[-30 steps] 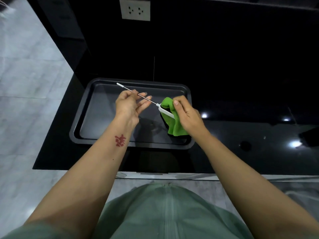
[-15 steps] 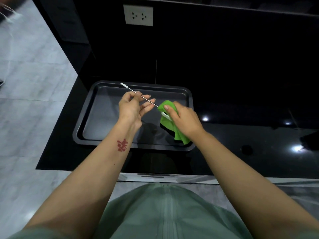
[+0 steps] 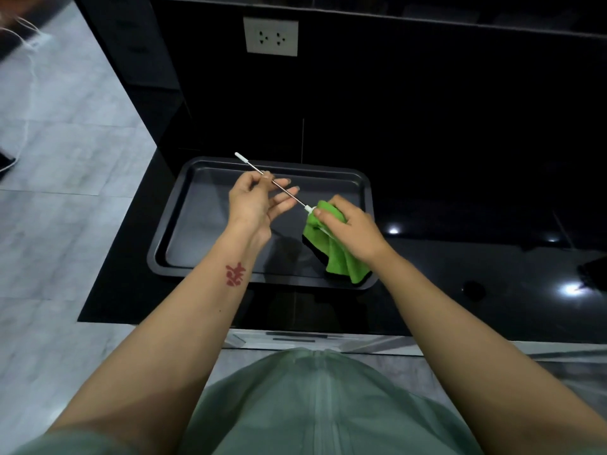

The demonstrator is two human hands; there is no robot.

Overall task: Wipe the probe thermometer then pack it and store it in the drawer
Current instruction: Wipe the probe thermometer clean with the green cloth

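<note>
The probe thermometer [image 3: 289, 193] is a thin metal rod with a white tip cap at its far left end and a white body at its right end. My left hand [image 3: 256, 201] pinches the rod near its middle, held above the tray. My right hand [image 3: 348, 224] grips a green cloth [image 3: 341, 261] wrapped around the thermometer's white body, most of which is hidden by the cloth and my fingers. The cloth hangs down over the tray's front right corner.
A dark rectangular baking tray [image 3: 184, 224] lies on the glossy black countertop [image 3: 460, 290] under both hands. A wall socket [image 3: 271, 36] sits on the black back wall. A grey drawer front [image 3: 302, 339] shows below the counter edge. Grey tiled floor lies to the left.
My right hand with the cloth has slid along the thermometer's white body toward the rod end, covering more of it. My left hand has kept its pinch on the rod.
</note>
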